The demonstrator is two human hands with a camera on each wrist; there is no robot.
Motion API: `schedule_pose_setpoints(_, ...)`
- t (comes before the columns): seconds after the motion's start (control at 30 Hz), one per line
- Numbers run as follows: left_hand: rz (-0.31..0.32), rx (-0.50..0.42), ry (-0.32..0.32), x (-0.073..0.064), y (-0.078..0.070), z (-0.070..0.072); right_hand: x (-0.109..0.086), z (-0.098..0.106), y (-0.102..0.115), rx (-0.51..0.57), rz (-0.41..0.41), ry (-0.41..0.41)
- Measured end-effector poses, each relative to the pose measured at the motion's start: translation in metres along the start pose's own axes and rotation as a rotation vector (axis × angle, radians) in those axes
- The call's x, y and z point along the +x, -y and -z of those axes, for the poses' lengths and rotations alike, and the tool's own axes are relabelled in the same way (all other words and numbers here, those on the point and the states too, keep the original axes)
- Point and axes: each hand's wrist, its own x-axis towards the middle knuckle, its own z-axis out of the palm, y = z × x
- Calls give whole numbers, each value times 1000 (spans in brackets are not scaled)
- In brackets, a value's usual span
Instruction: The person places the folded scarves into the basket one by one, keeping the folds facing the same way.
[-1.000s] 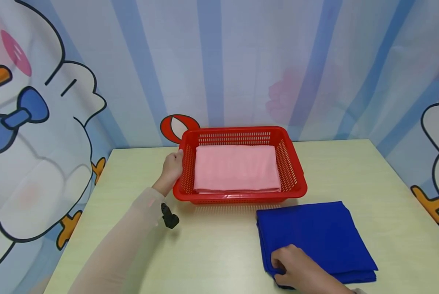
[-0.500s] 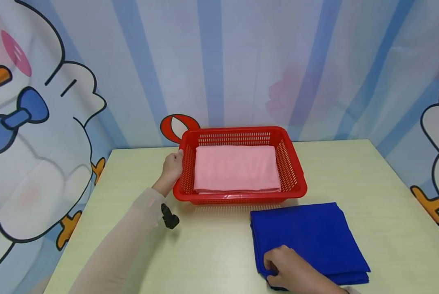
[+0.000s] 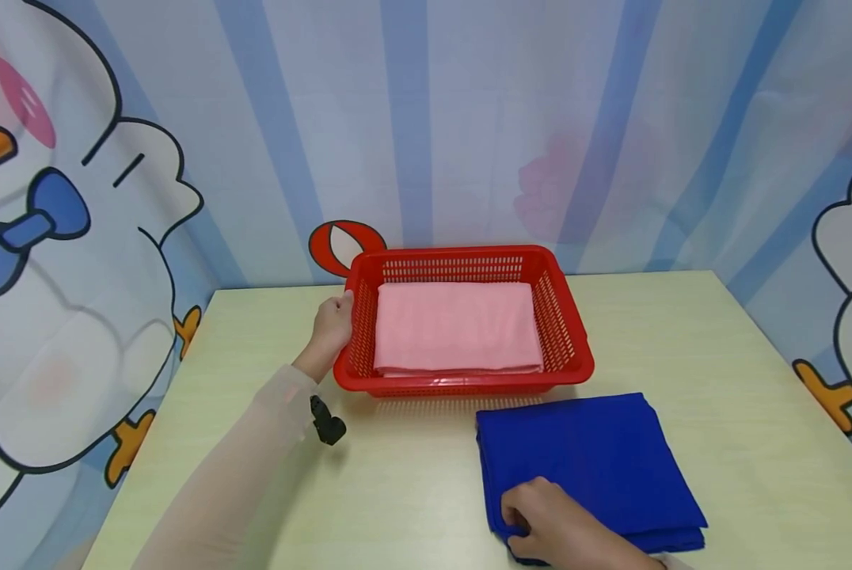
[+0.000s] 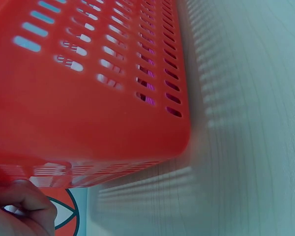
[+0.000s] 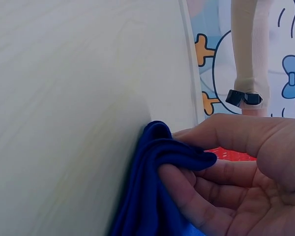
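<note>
My left hand [image 3: 331,326] grips the left rim of a red plastic basket [image 3: 462,385] with slotted sides. In the left wrist view its curled fingers [image 4: 20,206] show at the basket's edge. Inside the basket lies a folded pink cloth [image 3: 458,326], flat on the bottom. At the front right, a folded blue cloth [image 3: 597,459] lies on the table. Its near left corner is pinched by my right hand [image 3: 550,518]. In the right wrist view the thumb and fingers close on the folded layers of the blue cloth [image 5: 155,162].
The pale wooden table [image 3: 397,491] runs back to a curtain [image 3: 462,142] with blue stripes and cartoon ducks, which hangs right behind the basket. A small black camera [image 3: 328,421] is strapped at the left wrist.
The right hand has slid the blue cloth a little to the left across the table. The left hand, the basket and the pink cloth stay where they were.
</note>
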Motion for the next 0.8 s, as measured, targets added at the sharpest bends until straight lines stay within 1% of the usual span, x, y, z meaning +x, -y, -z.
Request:
schedule_pose_setpoints(0.17,13,-2,3,1,-1,0,2,-2,4,-4,5,5)
schedule_pose_setpoints(0.4,8,-7,2,3,1,0,4,-5,9,12,8,7)
schedule_pose_setpoints(0.8,-4,-6,2,3,2,0,8,-7,16,10,42,19)
